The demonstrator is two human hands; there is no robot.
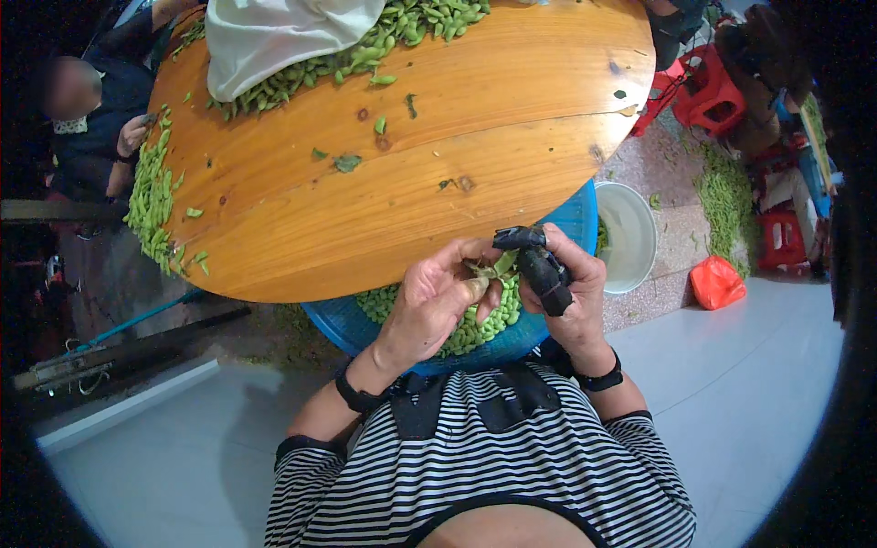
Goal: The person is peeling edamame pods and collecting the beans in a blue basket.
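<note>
Both hands are raised over a blue plastic basket (329, 318) by the edge of the round wooden table (479, 137). My left hand (438, 294) pinches a green bean pod (503, 266) between its fingers. My right hand (572, 281) is beside it and touches the pod's far side; black wrapping (541, 277) covers its thumb and a finger. Beneath the hands, shelled green beans (473, 335) lie in the basket. A black band is on each wrist.
Pods (294, 82) are heaped beside a white cloth (281, 41) on the table, with more pods (151, 192) at its left rim. A co-worker (89, 130) is at the left. A pale bucket (627, 236), a red plastic bag (717, 282) and red stools (709, 92) are at the right.
</note>
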